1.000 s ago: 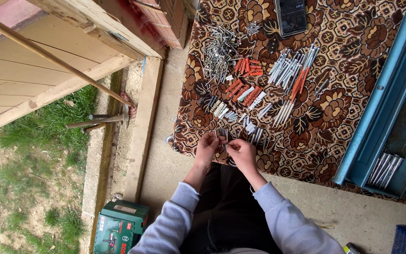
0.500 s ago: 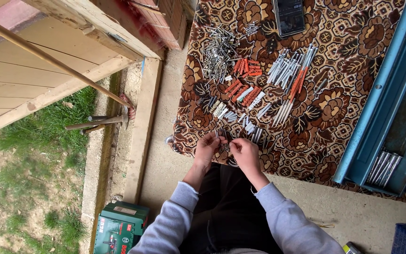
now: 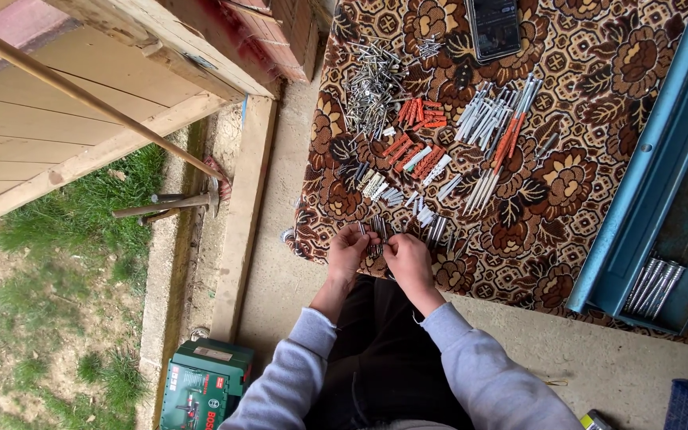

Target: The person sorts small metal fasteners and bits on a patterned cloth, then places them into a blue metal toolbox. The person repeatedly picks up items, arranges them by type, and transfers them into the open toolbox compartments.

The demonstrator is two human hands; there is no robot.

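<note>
My left hand (image 3: 347, 251) and my right hand (image 3: 408, 259) meet at the near edge of a brown flowered cloth (image 3: 599, 199). Between the fingers of both hands is a small bunch of dark screws (image 3: 376, 232), fanned out on the cloth. Just beyond lie groups of grey wall plugs (image 3: 380, 187), orange wall plugs (image 3: 412, 155), long grey and orange anchors (image 3: 495, 127) and a heap of silver screws (image 3: 372, 87). Both arms wear grey sleeves.
A phone (image 3: 494, 28) lies at the cloth's far edge. A blue metal toolbox (image 3: 639, 215) with long bolts (image 3: 653, 285) stands at right. A green tool case (image 3: 205, 386) sits near my left elbow. Wooden beams (image 3: 240, 215), a hammer (image 3: 173, 203) and grass lie to the left.
Both hands have stayed at the cloth's near edge with small finger movements on the dark screws; the view has shifted slightly.
</note>
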